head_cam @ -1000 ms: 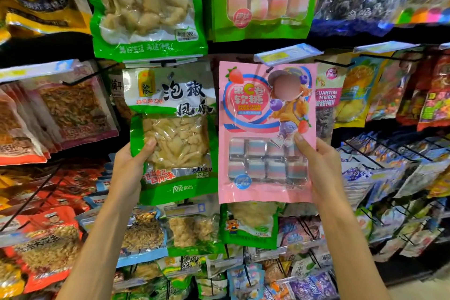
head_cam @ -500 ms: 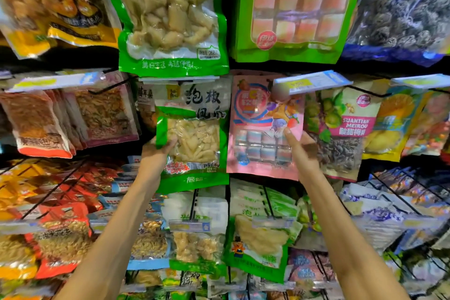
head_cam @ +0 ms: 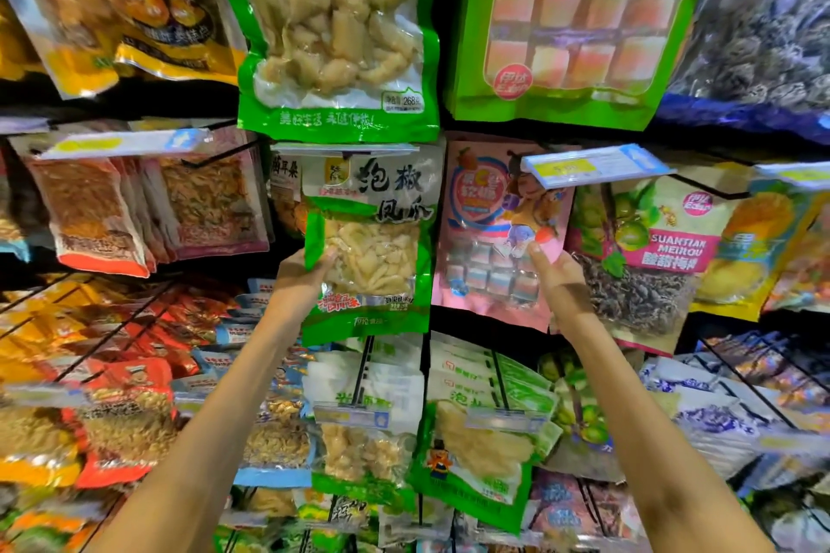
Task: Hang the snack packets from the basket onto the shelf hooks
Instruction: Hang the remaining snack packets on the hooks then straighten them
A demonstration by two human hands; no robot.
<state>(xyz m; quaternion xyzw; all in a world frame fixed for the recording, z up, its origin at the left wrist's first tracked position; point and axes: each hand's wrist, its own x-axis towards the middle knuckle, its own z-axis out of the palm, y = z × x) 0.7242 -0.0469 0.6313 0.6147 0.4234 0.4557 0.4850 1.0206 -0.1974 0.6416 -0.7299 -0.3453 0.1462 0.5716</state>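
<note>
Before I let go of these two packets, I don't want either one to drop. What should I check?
1. Left hand grips the green packet: ok.
2. Right hand grips the pink packet: ok.
3. Green packet's hole is on a hook: cannot tell, its top edge sits under the left tag.
4. Pink packet's hole is on a hook: cannot tell, the right tag covers that corner.
5. Both packets face forward: ok.
</note>
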